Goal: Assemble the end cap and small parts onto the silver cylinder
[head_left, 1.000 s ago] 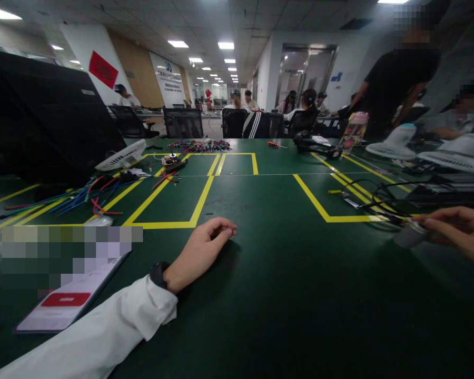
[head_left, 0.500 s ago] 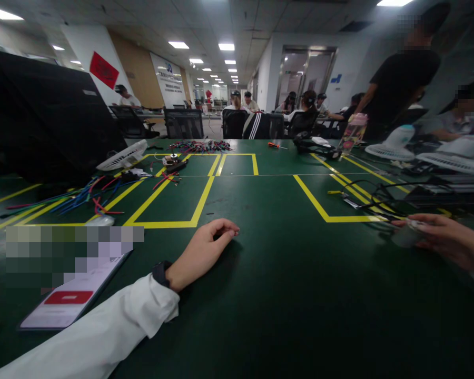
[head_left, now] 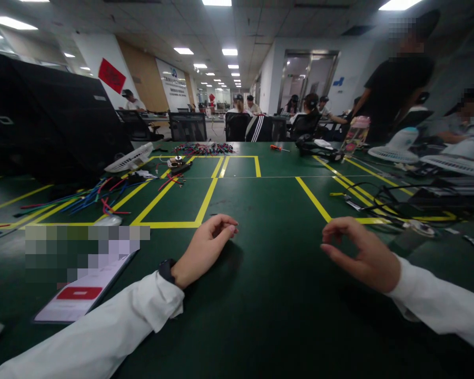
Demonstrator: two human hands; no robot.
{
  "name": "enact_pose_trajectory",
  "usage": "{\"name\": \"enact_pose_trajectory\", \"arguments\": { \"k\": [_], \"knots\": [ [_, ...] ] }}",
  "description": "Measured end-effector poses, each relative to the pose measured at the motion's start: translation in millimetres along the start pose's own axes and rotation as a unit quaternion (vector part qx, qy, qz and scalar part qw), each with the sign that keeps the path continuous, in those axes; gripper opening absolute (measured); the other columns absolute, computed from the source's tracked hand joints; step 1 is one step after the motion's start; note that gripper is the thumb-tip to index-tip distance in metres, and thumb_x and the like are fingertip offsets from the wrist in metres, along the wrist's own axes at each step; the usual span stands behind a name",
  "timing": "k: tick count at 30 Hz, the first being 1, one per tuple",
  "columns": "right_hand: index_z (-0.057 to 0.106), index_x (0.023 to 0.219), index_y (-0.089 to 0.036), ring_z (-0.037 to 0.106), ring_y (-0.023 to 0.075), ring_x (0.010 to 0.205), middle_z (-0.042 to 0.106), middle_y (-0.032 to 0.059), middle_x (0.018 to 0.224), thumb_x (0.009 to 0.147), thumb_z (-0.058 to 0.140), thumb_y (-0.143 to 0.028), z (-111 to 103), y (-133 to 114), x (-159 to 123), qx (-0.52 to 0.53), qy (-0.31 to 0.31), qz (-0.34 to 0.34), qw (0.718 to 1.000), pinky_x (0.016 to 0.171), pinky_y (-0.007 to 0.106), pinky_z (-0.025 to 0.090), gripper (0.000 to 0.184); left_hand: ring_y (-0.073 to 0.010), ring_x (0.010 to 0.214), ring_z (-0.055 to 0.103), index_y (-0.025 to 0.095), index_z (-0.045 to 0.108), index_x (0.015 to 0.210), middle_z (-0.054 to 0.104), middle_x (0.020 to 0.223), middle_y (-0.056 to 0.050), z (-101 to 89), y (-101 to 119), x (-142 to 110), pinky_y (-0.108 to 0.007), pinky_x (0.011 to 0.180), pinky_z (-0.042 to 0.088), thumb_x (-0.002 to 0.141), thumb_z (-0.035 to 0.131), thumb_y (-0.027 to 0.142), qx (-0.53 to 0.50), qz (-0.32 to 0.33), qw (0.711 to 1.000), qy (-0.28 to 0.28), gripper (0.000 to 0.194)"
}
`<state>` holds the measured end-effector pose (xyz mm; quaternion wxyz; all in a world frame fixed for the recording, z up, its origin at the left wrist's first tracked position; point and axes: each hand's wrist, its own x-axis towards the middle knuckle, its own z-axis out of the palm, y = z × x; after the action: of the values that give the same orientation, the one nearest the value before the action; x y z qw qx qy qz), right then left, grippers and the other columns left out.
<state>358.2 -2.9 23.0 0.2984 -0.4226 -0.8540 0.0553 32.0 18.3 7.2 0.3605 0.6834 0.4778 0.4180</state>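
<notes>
My left hand [head_left: 207,245], with a dark watch at the wrist, rests on the green table [head_left: 276,305]. Its fingers are curled in to the thumb; what they hold, if anything, cannot be made out. To the right, my right hand [head_left: 359,255] is held over the table with thumb and fingers apart and nothing between them. Beyond its wrist stands a grey cylinder [head_left: 408,239] with a shiny, metallic-looking top, among black cables [head_left: 373,202]. A phone [head_left: 81,295] with a red button on its lit screen lies left of my left forearm.
Loose coloured wires [head_left: 81,200] and a white fan [head_left: 130,158] are at left, beside a large black case [head_left: 51,116]. Farther back lie a wire heap [head_left: 205,149], a screwdriver [head_left: 277,148] and a bottle [head_left: 355,134]. Several people are beyond the table.
My right hand has let go of the grey cylinder and moved left, its fingers now apart. My left hand stays almost in place. The view has shifted slightly.
</notes>
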Motion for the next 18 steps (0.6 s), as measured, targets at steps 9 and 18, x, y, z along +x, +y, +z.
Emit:
{"name": "enact_pose_trajectory", "arguments": {
  "k": [9,18],
  "knots": [
    [0.051,0.062,-0.017,0.035,0.0088,0.054,0.047,-0.0004,0.055,0.087,0.039,-0.041,46.8,-22.7,14.6,-0.104,-0.171,-0.057,0.978,0.056,0.026,0.023,0.037,-0.0096,0.055,0.037,0.019,0.050,0.082,0.041,0.063,0.005,-24.4,5.9,-20.1,-0.021,0.050,0.031,0.087,0.048,0.035,0.009,-0.011,0.998,-0.065,0.017],
    [0.042,0.059,-0.018,0.035,0.0074,0.049,0.039,-0.0019,0.051,0.090,0.037,-0.027,11.9,-6.8,-3.4,-0.041,-0.017,-0.112,0.993,0.053,0.024,0.027,0.033,-0.0104,0.050,0.022,0.020,0.030,0.054,0.024,0.054,0.005,-27.1,-23.9,-33.9,-0.027,0.048,0.020,0.094,0.025,0.042,-0.098,-0.002,0.992,-0.078,0.046]
  ]
}}
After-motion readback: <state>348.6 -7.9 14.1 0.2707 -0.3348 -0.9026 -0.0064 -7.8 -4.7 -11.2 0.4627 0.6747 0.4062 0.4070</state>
